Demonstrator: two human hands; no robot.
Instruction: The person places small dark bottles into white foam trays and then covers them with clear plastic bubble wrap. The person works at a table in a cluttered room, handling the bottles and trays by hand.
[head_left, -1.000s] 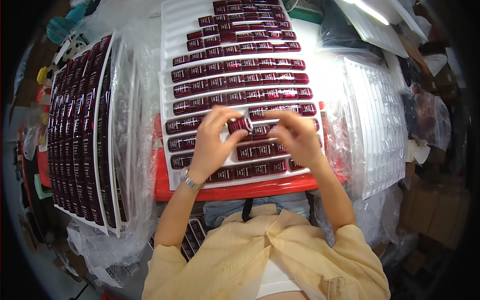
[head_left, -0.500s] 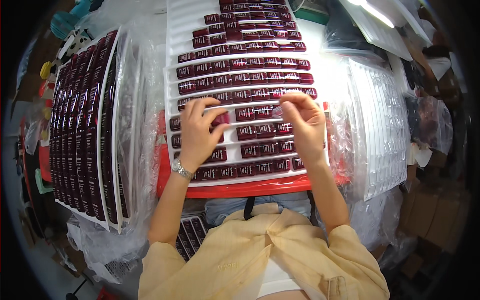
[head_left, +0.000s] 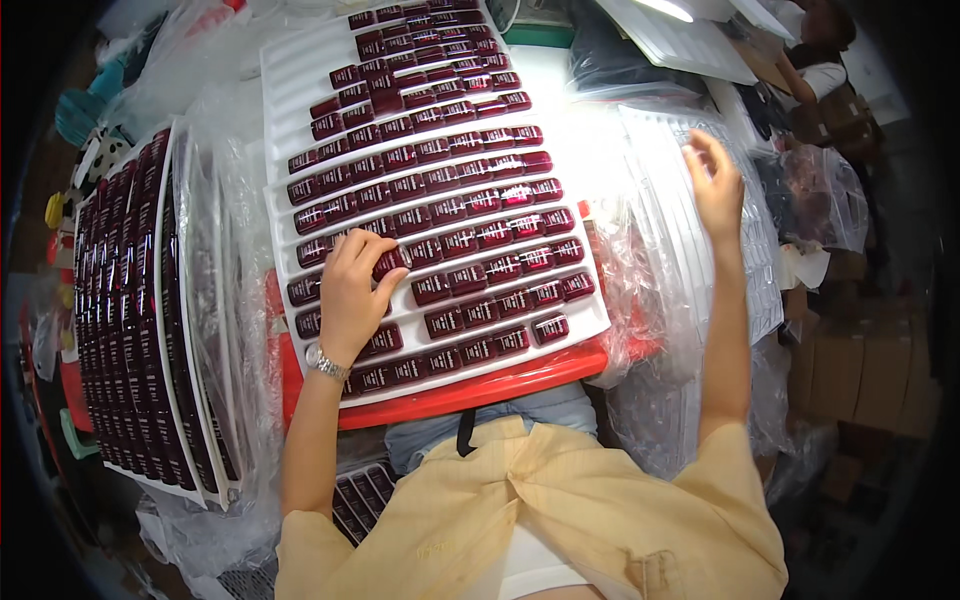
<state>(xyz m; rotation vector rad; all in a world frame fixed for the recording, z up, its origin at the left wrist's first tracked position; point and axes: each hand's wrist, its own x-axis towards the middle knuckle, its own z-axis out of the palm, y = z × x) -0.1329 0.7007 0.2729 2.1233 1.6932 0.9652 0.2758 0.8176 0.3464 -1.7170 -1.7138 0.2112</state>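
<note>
Rows of small dark red rectangular bottles with white print lie in a white ridged tray [head_left: 300, 75] before me. My left hand [head_left: 352, 285], with a watch at the wrist, is closed on one dark red bottle [head_left: 390, 263] over the middle rows, its thumb and index finger on either side. This bottle is level with the left end of a row of others [head_left: 458, 243]. Out to the right, my right hand [head_left: 718, 190] hovers above a pale sheet of clear plastic pieces [head_left: 690, 210]. Its fingers are bent but apart, and nothing shows between them.
More filled trays [head_left: 120, 310] stand at the left beside crumpled clear plastic wrap [head_left: 215, 270]. A red surface edge [head_left: 480, 382] shows under the white tray. Cardboard boxes [head_left: 850, 370] are at the far right. Another person [head_left: 822, 75] is at the upper right.
My right hand has left the tray of bottles and moved right, over the clear plastic pieces. My left hand stays at the rows with its bottle. The whole view has shifted and tilted.
</note>
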